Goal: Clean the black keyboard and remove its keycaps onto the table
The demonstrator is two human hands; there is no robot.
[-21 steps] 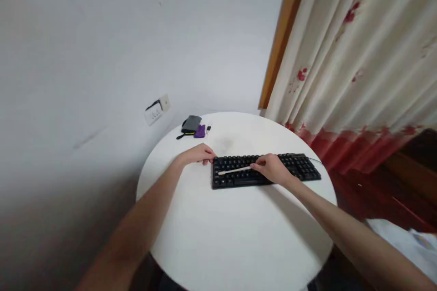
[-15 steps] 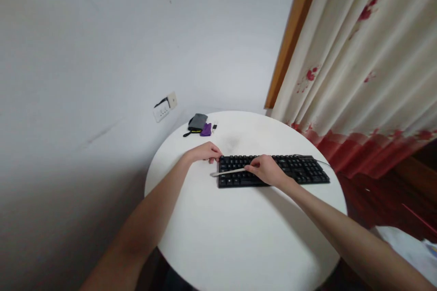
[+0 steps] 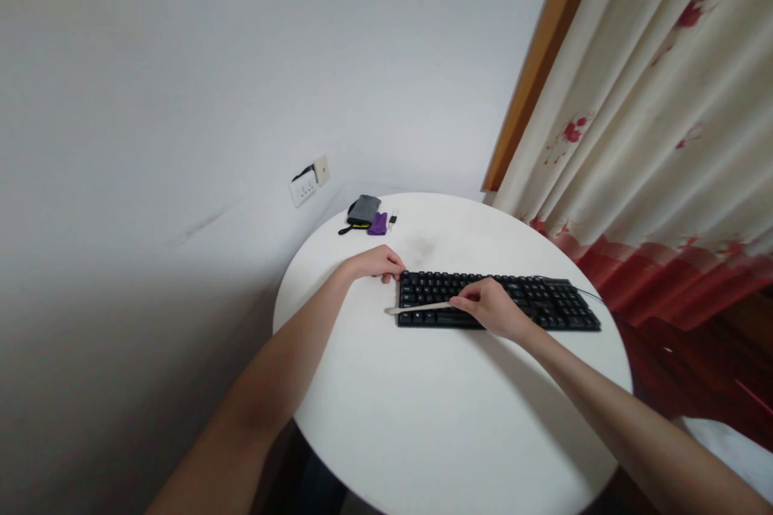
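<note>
A black keyboard (image 3: 555, 307) lies across the white round table. At its top left corner my left hand (image 3: 382, 261) grips the edge with curled fingers. My right hand (image 3: 492, 307) is over the middle of the keys, pinching a thin off-white stick (image 3: 426, 307) with a slightly wider tip. The stick points left along the lower key rows, and its tip reaches just past the keyboard's left edge. Whether the tip touches the keys or table, I cannot tell. My right hand covers part of the keys.
Behind my left hand lie a grey pouch (image 3: 364, 210), a folded purple cloth (image 3: 378, 224) and a small black-and-clear item (image 3: 393, 219). The table (image 3: 459, 410) stands against a wall with a socket (image 3: 303, 188). A curtain (image 3: 664, 177) hangs at the right. The keyboard's cable (image 3: 589, 293) runs off right.
The view has turned slightly left, so everything sits further right. Relative to the keyboard, my right hand has shifted a little right and the stick lies flatter. My left hand keeps its place.
</note>
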